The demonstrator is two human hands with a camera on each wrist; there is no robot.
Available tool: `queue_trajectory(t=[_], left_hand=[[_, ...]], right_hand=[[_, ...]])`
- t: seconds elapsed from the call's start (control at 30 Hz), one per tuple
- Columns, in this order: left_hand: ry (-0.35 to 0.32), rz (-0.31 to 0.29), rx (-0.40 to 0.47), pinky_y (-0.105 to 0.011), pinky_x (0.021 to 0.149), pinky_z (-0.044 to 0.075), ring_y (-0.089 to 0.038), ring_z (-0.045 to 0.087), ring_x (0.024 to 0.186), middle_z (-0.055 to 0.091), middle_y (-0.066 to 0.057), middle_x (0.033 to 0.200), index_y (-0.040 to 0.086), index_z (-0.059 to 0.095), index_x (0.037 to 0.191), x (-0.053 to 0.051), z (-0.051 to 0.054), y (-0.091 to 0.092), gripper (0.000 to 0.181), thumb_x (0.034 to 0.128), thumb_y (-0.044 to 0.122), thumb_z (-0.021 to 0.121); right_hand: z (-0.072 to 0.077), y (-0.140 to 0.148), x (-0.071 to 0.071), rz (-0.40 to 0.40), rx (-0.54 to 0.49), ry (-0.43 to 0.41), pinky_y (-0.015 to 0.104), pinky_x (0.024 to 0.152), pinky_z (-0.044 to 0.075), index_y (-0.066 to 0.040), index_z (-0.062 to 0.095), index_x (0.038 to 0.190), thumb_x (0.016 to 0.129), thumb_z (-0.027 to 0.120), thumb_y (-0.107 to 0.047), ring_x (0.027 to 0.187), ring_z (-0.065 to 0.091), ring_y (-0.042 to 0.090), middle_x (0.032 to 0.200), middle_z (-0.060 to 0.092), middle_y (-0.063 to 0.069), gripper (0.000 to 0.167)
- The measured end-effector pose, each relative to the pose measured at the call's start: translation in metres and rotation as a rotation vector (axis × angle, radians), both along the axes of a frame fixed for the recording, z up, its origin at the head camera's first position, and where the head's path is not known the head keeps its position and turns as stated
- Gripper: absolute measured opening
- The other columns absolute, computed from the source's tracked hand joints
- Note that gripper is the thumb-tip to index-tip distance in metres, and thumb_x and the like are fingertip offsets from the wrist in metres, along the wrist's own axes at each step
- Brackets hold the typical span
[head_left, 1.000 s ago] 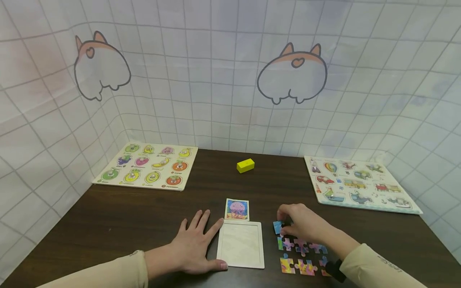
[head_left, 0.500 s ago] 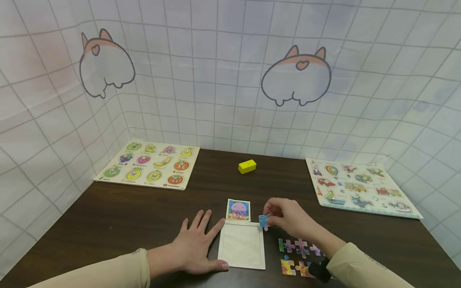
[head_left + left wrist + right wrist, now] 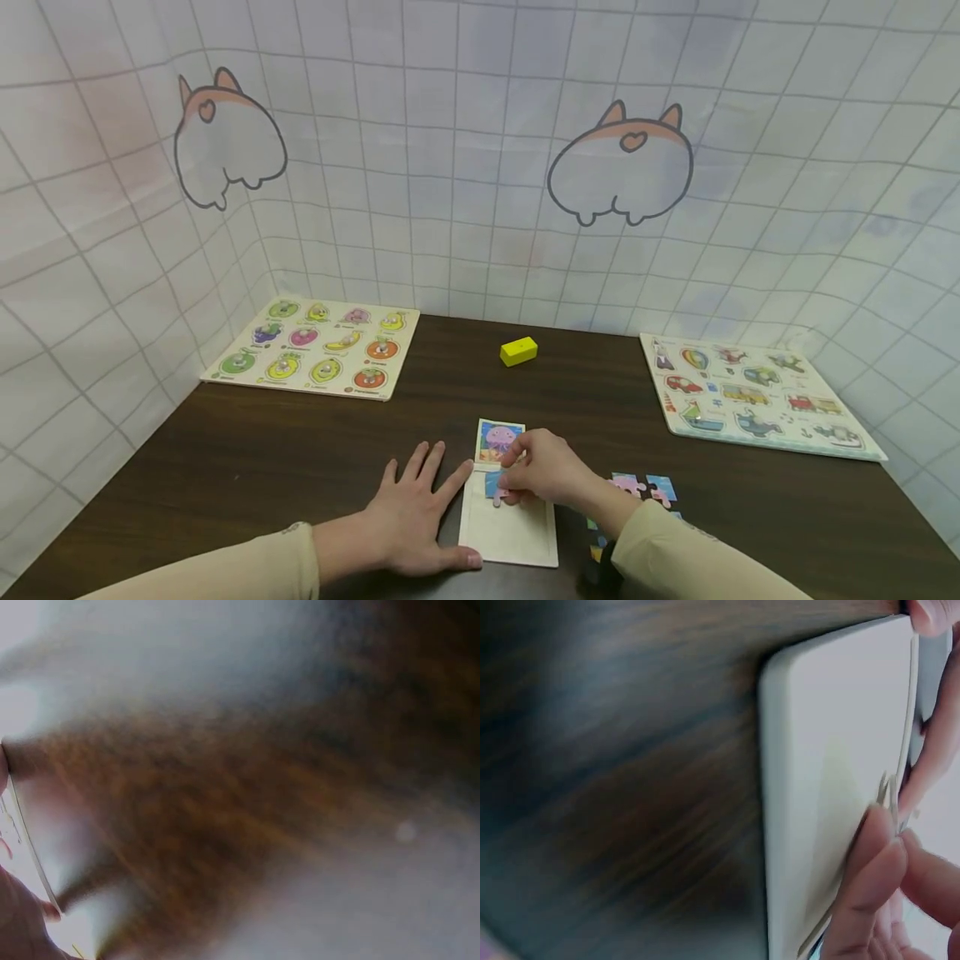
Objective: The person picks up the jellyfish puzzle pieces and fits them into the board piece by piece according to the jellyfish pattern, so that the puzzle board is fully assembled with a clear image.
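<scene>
My right hand (image 3: 546, 472) pinches a blue and pink jigsaw piece (image 3: 492, 485) over the upper part of a white puzzle tray (image 3: 506, 537). In the right wrist view the thumb and fingertips hold that piece edge-on near the tray's surface; whether it touches the tray I cannot tell. My left hand (image 3: 411, 518) lies flat with fingers spread, its index finger and thumb at the tray's left edge. A small picture card (image 3: 492, 437) with a pink jellyfish stands at the tray's top, partly covered by the right hand. The left wrist view is mostly blurred.
Several loose jigsaw pieces (image 3: 662, 488) lie right of the tray, partly hidden by the right forearm. A yellow block (image 3: 518, 352) sits farther back. A fruit puzzle board (image 3: 318, 346) is at back left, a vehicle puzzle board (image 3: 757, 398) at back right.
My right hand has lifted the jigsaw piece from the group on the right and carried it left over the tray. The left hand has stayed at the tray's edge.
</scene>
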State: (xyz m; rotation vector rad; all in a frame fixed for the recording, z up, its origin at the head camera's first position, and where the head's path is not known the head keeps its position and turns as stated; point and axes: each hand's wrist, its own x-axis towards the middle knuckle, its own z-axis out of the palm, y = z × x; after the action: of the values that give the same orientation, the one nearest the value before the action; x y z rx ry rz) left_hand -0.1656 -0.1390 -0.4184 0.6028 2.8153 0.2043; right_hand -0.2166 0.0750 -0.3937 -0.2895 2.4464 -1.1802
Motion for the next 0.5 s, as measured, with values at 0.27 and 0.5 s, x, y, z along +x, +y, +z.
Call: queue_trajectory(t=[0.27,0.5], left_hand=[[-0.003,-0.008,-0.007,-0.074,0.111,0.028,-0.043,0.023,0.154,0.025,-0.021,0.167,0.028,0.028,0.163,-0.0004,0.0005,-0.0006,0.107,0.0786,0.088,0.054],[-0.003,-0.008,-0.012,-0.074,0.111,0.028,-0.043,0.023,0.155,0.025,-0.021,0.167,0.028,0.028,0.163,0.0002,0.0018,-0.001,0.106,0.0792,0.088,0.054]], right_hand=[[-0.0053,-0.011,-0.0012,-0.01,-0.02,0.022,0.022,0.051,0.049,-0.001,0.065,0.092,0.089,0.078,-0.007,0.054,0.066,0.009,0.064,0.07,0.004,0.015],[-0.0062,-0.0113,-0.0018,0.015,0.005,0.073,0.019,0.049,0.046,-0.002,0.07,0.091,0.088,0.08,-0.007,0.053,0.065,0.008,0.066,0.067,0.002,0.011]])
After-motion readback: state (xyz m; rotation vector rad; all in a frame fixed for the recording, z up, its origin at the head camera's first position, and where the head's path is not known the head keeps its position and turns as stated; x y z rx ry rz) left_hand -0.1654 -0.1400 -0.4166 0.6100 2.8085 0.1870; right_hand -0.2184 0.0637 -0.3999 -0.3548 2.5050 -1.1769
